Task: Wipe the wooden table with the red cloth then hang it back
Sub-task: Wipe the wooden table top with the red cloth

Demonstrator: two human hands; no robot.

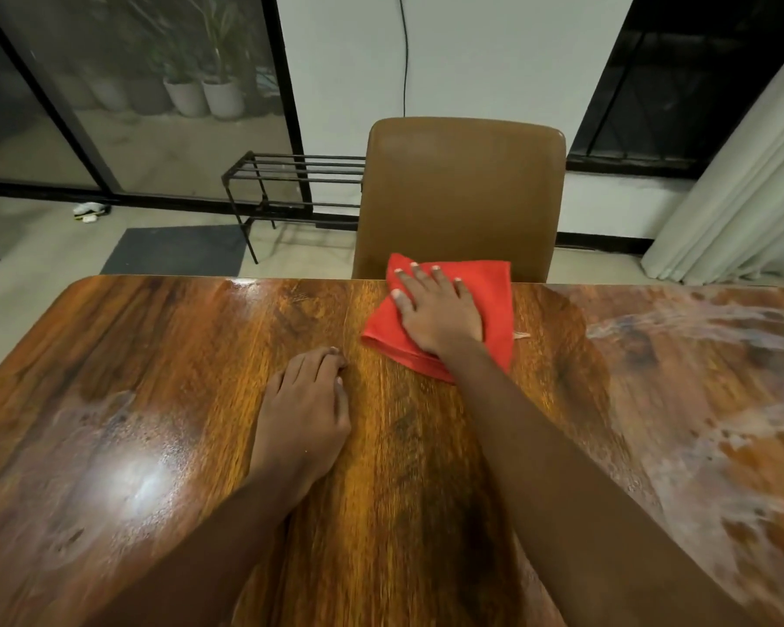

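The folded red cloth (494,305) lies on the wooden table (164,355) at its far edge, one corner reaching past the edge. My right hand (435,310) presses flat on the cloth with spread, straight fingers. My left hand (306,409) rests palm down on the bare wood nearer to me, left of the cloth, fingers together and holding nothing. Pale smeary streaks show on the tabletop at the right and lower left.
A brown leather chair (465,196) stands tucked against the table's far side, right behind the cloth. A black metal rack (290,183) sits on the floor to its left, with a dark mat (177,251) nearby. White curtains (743,196) hang at the right.
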